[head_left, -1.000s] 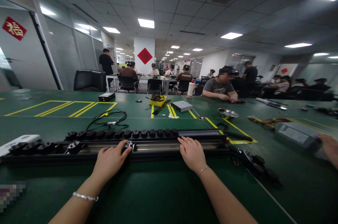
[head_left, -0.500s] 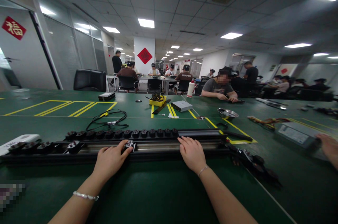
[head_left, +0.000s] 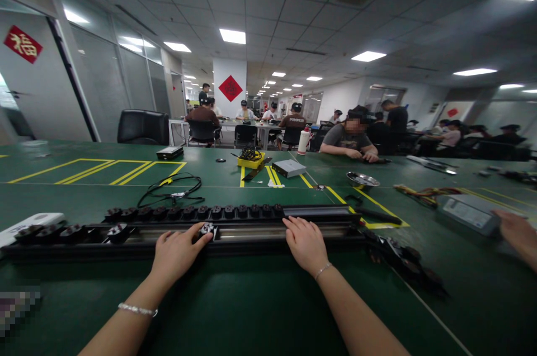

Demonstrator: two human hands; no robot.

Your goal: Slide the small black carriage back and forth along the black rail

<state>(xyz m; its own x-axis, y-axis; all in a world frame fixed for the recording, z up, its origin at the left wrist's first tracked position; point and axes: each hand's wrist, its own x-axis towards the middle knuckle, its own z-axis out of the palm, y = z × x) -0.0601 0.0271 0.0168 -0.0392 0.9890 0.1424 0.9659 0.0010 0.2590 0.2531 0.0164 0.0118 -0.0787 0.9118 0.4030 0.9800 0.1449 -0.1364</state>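
Note:
A long black power-strip housing (head_left: 251, 233) lies across the green table before me, with a metallic channel along its middle. My left hand (head_left: 178, 250) has thumb and fingers closed around a small socket module (head_left: 207, 228) sitting in that channel. My right hand (head_left: 305, 241) rests farther right with fingers stretched out flat on the housing's far edge, holding nothing. Round black modules (head_left: 117, 231) sit toward the housing's left end. Behind runs a second black strip (head_left: 319, 210) carrying a row of several black modules (head_left: 216, 212).
A loose black cable (head_left: 172, 191) lies beyond the strips. At right are dark linked modules (head_left: 406, 261), a metal bowl (head_left: 363, 179) and a grey power supply (head_left: 467, 213) touched by another person's hand (head_left: 516, 233). A yellow box (head_left: 250, 161) and grey box (head_left: 288, 168) stand farther back.
My hands hold almost the same position on the strip. The other person's hand at right has shifted slightly left, against the power supply. A standing person in the background has moved right.

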